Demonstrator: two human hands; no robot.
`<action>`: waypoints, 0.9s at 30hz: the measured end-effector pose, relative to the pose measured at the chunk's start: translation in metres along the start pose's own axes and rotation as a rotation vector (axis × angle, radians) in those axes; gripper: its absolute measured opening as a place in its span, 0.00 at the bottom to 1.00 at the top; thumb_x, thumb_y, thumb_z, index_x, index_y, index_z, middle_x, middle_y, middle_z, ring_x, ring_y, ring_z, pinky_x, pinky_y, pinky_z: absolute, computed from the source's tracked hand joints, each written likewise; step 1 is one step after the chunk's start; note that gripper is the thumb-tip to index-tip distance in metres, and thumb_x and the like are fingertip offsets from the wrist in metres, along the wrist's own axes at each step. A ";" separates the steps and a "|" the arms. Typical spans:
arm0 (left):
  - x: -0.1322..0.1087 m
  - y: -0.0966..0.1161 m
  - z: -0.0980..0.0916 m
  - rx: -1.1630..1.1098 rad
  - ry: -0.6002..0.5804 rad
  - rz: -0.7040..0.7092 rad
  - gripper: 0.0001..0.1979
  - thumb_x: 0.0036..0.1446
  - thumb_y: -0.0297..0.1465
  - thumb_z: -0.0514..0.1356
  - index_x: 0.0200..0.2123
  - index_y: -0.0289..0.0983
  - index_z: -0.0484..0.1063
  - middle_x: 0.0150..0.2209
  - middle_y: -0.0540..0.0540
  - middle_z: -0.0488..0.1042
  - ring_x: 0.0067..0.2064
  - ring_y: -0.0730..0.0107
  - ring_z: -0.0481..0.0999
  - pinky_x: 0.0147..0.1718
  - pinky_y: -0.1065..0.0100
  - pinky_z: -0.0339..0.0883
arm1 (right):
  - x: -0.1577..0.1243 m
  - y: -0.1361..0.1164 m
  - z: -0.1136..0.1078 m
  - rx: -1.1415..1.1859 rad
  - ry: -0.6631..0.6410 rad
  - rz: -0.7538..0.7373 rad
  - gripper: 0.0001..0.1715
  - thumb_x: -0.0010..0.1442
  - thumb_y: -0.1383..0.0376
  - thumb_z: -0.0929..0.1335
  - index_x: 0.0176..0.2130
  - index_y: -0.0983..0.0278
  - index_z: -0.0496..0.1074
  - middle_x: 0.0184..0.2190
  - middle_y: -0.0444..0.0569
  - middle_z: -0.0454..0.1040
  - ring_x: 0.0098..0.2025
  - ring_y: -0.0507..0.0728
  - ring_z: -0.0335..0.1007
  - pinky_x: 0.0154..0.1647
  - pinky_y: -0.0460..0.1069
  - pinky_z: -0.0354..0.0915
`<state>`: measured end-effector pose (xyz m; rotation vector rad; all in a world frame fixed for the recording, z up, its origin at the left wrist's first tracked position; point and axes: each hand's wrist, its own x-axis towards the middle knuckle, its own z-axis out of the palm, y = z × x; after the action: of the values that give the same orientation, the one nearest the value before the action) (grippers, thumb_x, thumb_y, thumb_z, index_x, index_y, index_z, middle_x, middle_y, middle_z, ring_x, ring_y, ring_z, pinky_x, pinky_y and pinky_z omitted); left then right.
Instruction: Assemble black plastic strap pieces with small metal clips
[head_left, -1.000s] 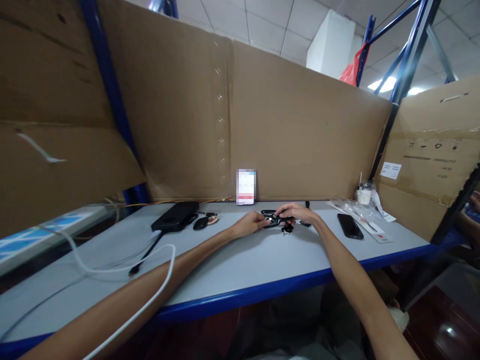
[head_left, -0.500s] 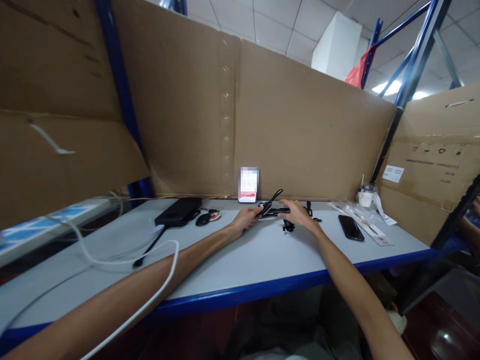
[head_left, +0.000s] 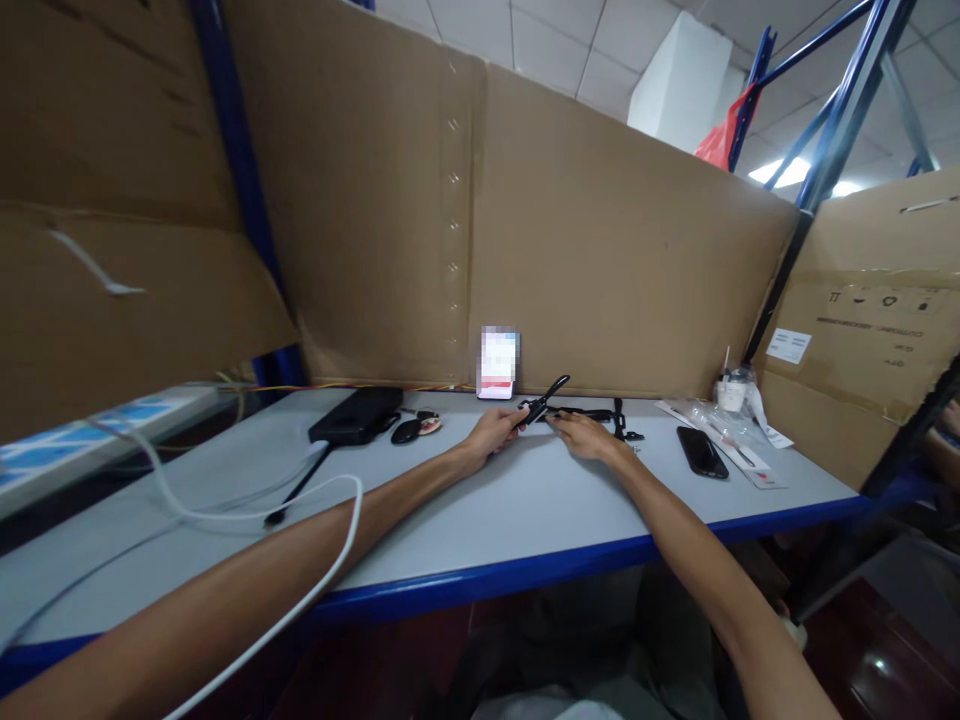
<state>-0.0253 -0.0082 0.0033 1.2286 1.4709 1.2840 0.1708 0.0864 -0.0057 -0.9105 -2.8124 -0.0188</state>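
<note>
My left hand is closed around a slim black part with a narrow curved arm sticking up to the right; its exact kind I cannot make out. My right hand lies low over the table just to the right, palm down, fingers stretched out to the left. Its fingertips are by black strap-like pieces on the tabletop, and the hand covers whatever is beneath it. A black upright piece stands or lies just beyond the right wrist. Behind my left hand a lit phone leans against the cardboard.
On the left are a black case, a black mouse-like oval and a white cable crossing over my left forearm. To the right, a dark phone lies beside clear plastic packaging and a cup. Cardboard walls enclose the table.
My right hand has come down flatter and a little left over the table. The small black piece with metal that showed below it is no longer visible there. My left hand keeps its hold.
</note>
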 end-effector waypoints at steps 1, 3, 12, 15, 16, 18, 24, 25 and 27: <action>0.000 0.000 0.000 0.005 -0.001 0.000 0.23 0.57 0.50 0.60 0.23 0.38 0.65 0.15 0.58 0.54 0.16 0.80 0.49 0.17 0.70 0.38 | 0.000 0.005 -0.003 0.002 -0.007 0.007 0.31 0.72 0.68 0.59 0.70 0.58 0.60 0.70 0.53 0.61 0.70 0.61 0.58 0.67 0.56 0.59; -0.001 0.000 -0.001 0.021 -0.005 0.002 0.23 0.57 0.50 0.60 0.24 0.37 0.66 0.15 0.58 0.54 0.16 0.80 0.49 0.17 0.70 0.37 | -0.002 0.013 -0.007 0.015 -0.013 0.039 0.34 0.68 0.73 0.61 0.69 0.56 0.63 0.69 0.51 0.63 0.69 0.60 0.61 0.65 0.53 0.61; 0.002 -0.002 -0.001 0.259 -0.111 -0.011 0.26 0.52 0.56 0.61 0.24 0.37 0.69 0.15 0.56 0.58 0.17 0.78 0.51 0.18 0.70 0.40 | -0.014 0.019 -0.023 0.081 0.021 0.256 0.35 0.60 0.76 0.65 0.62 0.52 0.72 0.60 0.49 0.75 0.59 0.60 0.73 0.55 0.48 0.65; 0.004 -0.002 -0.001 0.364 -0.105 0.002 0.25 0.56 0.54 0.59 0.24 0.37 0.70 0.15 0.55 0.59 0.17 0.76 0.52 0.19 0.69 0.42 | -0.017 0.018 -0.032 0.054 0.035 0.376 0.32 0.60 0.76 0.65 0.59 0.58 0.75 0.53 0.55 0.79 0.55 0.61 0.75 0.51 0.48 0.66; 0.004 -0.002 -0.001 0.399 -0.092 0.017 0.24 0.57 0.52 0.58 0.23 0.37 0.70 0.15 0.54 0.59 0.18 0.75 0.53 0.20 0.69 0.43 | -0.018 0.017 -0.035 0.033 0.075 0.416 0.30 0.60 0.76 0.64 0.59 0.60 0.75 0.52 0.57 0.79 0.54 0.62 0.75 0.50 0.49 0.65; 0.004 -0.001 -0.001 0.492 -0.058 0.068 0.21 0.60 0.46 0.57 0.23 0.37 0.70 0.17 0.53 0.62 0.20 0.74 0.57 0.22 0.69 0.46 | -0.017 0.014 -0.041 -0.011 0.225 0.478 0.27 0.63 0.76 0.62 0.58 0.64 0.74 0.51 0.60 0.79 0.55 0.63 0.74 0.51 0.50 0.64; -0.005 0.001 0.003 0.907 0.017 0.194 0.15 0.64 0.36 0.53 0.30 0.38 0.76 0.28 0.45 0.76 0.31 0.65 0.71 0.28 0.68 0.52 | -0.009 -0.030 -0.043 0.028 0.332 0.378 0.22 0.74 0.58 0.57 0.52 0.63 0.74 0.48 0.59 0.79 0.51 0.63 0.74 0.50 0.52 0.63; -0.006 0.001 0.004 0.954 0.027 0.207 0.15 0.65 0.36 0.53 0.32 0.38 0.77 0.31 0.43 0.78 0.34 0.64 0.73 0.29 0.67 0.53 | -0.008 -0.040 -0.041 0.037 0.286 0.364 0.24 0.74 0.54 0.57 0.50 0.62 0.75 0.47 0.58 0.80 0.49 0.63 0.75 0.49 0.52 0.63; -0.008 0.001 0.006 1.008 0.038 0.220 0.16 0.65 0.37 0.52 0.36 0.39 0.78 0.36 0.41 0.81 0.38 0.61 0.76 0.31 0.67 0.54 | -0.007 -0.056 -0.037 0.044 0.218 0.318 0.27 0.74 0.50 0.57 0.50 0.61 0.76 0.46 0.58 0.80 0.49 0.64 0.76 0.49 0.53 0.63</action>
<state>-0.0175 -0.0153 0.0029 2.0380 2.1519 0.6466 0.1502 0.0347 0.0314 -1.2509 -2.4337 -0.0114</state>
